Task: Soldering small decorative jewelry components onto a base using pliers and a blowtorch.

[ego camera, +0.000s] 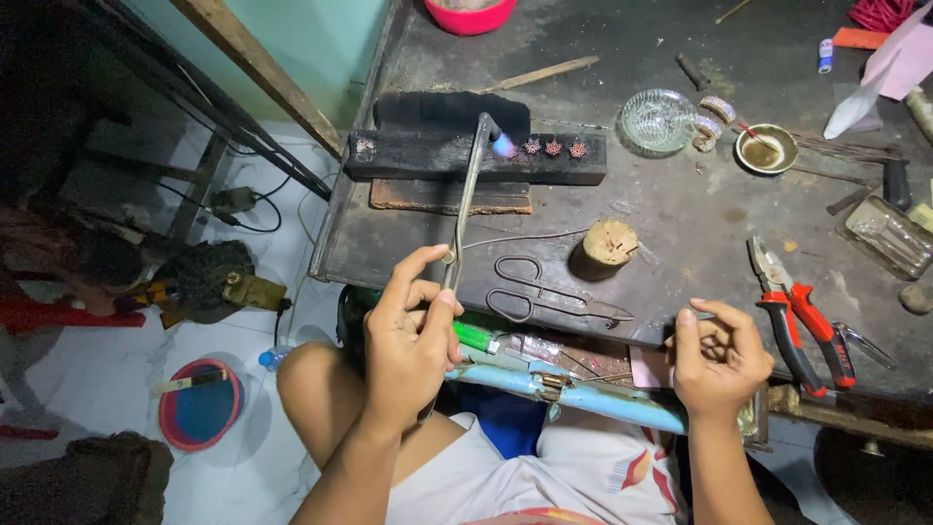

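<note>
My left hand (413, 331) grips a thin metal torch pipe (468, 194) that reaches up to a black charred block (437, 156). A small blue flame (502, 146) burns at the pipe's tip. It plays on the leftmost of several small reddish star-shaped pieces (554, 148) lined up on the block. My right hand (717, 358) hovers over the bench's near edge with fingers curled; I cannot tell whether anything small is pinched in them. Black scissors (544, 297) lie on the dark workbench (680, 214) between my hands.
Red-handled pliers (802, 326) lie right of my right hand. A cork-like round block (609, 243), a glass dish (657, 121), a small brass bowl (765, 148) and a clear box (889, 236) sit on the bench. A red-rimmed tub (199, 403) stands on the floor.
</note>
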